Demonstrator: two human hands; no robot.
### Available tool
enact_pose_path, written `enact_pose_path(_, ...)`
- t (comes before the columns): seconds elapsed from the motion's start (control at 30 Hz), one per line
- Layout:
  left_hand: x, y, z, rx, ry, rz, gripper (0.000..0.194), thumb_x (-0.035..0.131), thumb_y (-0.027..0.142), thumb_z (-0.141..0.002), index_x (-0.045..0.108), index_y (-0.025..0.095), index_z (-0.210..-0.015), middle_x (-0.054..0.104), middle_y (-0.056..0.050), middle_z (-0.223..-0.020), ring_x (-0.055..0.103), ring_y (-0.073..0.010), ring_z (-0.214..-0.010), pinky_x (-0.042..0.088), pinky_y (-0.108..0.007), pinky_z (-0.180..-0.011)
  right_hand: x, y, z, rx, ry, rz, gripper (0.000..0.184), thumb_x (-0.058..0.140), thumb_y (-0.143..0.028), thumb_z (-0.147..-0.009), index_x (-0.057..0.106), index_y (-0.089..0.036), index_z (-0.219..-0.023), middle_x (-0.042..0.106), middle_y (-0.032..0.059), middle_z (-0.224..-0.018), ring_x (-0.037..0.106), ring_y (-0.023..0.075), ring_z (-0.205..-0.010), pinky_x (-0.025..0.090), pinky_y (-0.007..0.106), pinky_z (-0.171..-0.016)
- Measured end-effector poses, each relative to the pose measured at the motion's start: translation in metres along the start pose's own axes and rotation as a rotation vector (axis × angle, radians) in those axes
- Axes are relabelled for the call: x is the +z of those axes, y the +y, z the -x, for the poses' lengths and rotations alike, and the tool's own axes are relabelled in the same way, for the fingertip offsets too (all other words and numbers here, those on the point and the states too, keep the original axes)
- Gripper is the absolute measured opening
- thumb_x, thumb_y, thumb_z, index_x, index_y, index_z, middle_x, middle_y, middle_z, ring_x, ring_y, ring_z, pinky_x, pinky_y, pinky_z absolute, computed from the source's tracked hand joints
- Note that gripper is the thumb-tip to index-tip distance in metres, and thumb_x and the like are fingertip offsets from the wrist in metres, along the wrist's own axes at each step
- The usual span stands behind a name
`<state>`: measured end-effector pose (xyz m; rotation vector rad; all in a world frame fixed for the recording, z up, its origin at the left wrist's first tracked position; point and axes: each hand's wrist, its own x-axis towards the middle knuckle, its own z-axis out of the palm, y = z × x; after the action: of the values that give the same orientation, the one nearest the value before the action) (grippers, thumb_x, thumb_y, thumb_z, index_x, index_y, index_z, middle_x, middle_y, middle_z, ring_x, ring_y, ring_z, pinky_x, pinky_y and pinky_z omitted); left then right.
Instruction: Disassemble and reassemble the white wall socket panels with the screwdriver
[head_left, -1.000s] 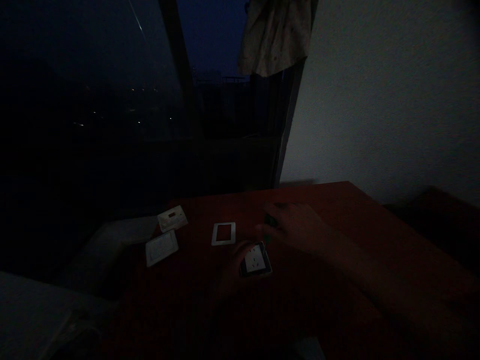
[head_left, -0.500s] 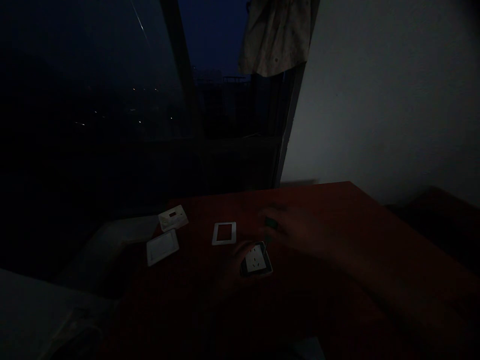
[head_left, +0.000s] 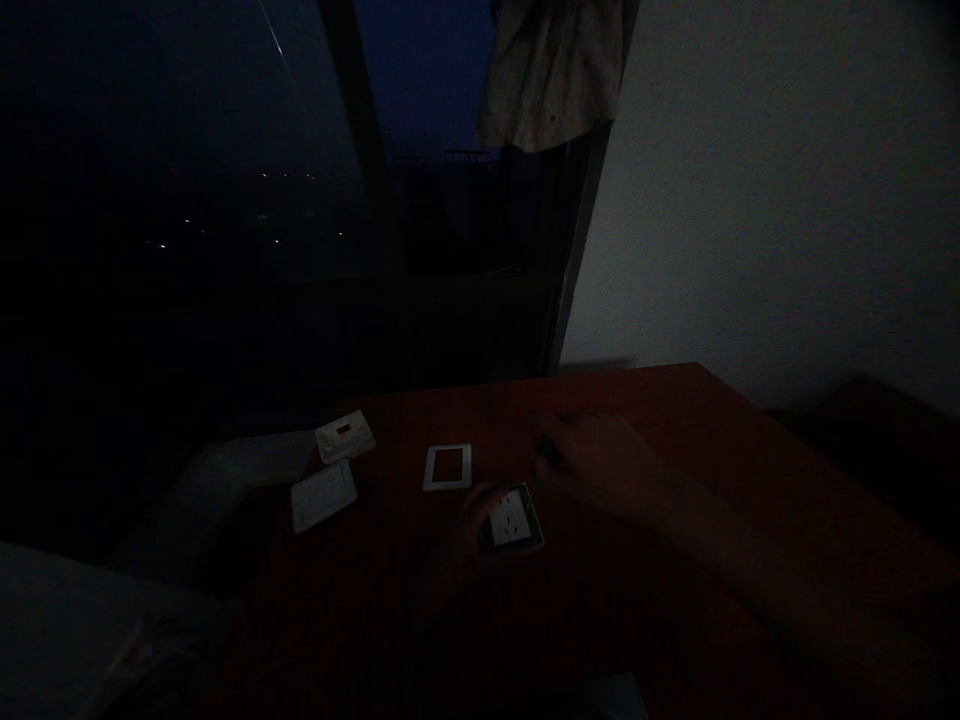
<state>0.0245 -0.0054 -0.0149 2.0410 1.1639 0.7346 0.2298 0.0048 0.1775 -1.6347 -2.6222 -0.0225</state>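
In the dim head view, a wall socket (head_left: 511,519) with a white slotted face and dark surround sits low on the reddish table. My left hand (head_left: 469,530) is closed round its left side, the fingers over its upper edge. A screwdriver (head_left: 548,449) with a green handle is gripped in my right hand (head_left: 581,455), above and right of the socket. Its thin shaft slants down to the socket's right edge. Whether the tip sits in a screw is too dark to tell. Just beyond the socket lies a white rectangular frame (head_left: 448,447).
At the table's left edge lie a white plate with a small rectangular opening (head_left: 346,440) and another pale rectangular plate (head_left: 324,496). Behind the table (head_left: 637,390) are a dark window and a pale wall (head_left: 750,200). A cloth (head_left: 553,80) hangs above.
My right hand and the screwdriver handle have shifted slightly right, and the grip has turned a little. The socket and my left hand stay nearly where they were.
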Motion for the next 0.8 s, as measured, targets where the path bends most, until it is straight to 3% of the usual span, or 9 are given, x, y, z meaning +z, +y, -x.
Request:
enact_pose_path(0.13, 0.001, -0.004, 0.001, 0.019, 0.015, -0.008, 0.075, 0.076, 0.044, -0.071, 0.044, 0.026, -0.137, 0.038, -0.008, -0.143, 0.039, -0.0294, -0.13, 0.035, -0.042, -0.109, -0.006, 0.0, 0.004, -0.133, -0.02, -0.123, 0.05, 0.053, -0.027, -0.081, 0.043, -0.019, -0.13, 0.069, 0.0096, -0.103, 0.067, 0.0228, -0.084, 0.041, 0.029, -0.063)
enact_pose_path(0.3, -0.001, -0.003, 0.0, 0.037, -0.006, -0.006, 0.075, 0.076, 0.044, -0.071, 0.044, 0.028, -0.137, 0.04, -0.007, -0.142, 0.041, -0.0302, -0.129, 0.036, -0.042, -0.107, -0.007, -0.006, 0.002, 0.019, -0.037, 0.032, 0.032, 0.039, -0.042, -0.093, 0.055, -0.021, -0.112, 0.072, 0.0099, -0.089, 0.068, 0.0252, -0.076, 0.041, 0.031, -0.061)
enact_pose_path(0.4, -0.001, -0.004, 0.0, 0.018, 0.003, -0.017, 0.075, 0.076, 0.045, -0.07, 0.044, 0.029, -0.136, 0.04, -0.006, -0.142, 0.041, -0.0297, -0.128, 0.037, -0.042, -0.107, -0.006, -0.006, 0.0, 0.026, -0.042, 0.031, 0.026, 0.039, -0.038, -0.093, 0.056, -0.022, -0.106, 0.072, 0.0085, -0.089, 0.068, 0.0244, -0.075, 0.039, 0.03, -0.059)
enact_pose_path(0.6, -0.001, -0.002, 0.0, 0.009, -0.007, -0.013, 0.076, 0.076, 0.045, -0.07, 0.043, 0.027, -0.137, 0.04, -0.008, -0.142, 0.041, -0.029, -0.128, 0.037, -0.04, -0.107, -0.01, 0.0, 0.005, -0.063, -0.054, -0.071, 0.034, 0.051, -0.029, -0.083, 0.049, -0.02, -0.115, 0.068, 0.009, -0.101, 0.067, 0.0236, -0.081, 0.04, 0.029, -0.059)
enact_pose_path(0.8, -0.002, 0.001, 0.0, -0.022, -0.007, -0.016, 0.078, 0.077, 0.044, -0.069, 0.044, 0.027, -0.137, 0.04, -0.007, -0.143, 0.041, -0.0299, -0.129, 0.037, -0.041, -0.107, -0.004, 0.005, 0.005, 0.031, -0.019, 0.013, 0.028, 0.038, -0.04, -0.094, 0.058, -0.021, -0.098, 0.071, 0.0092, -0.085, 0.067, 0.0244, -0.071, 0.039, 0.03, -0.057)
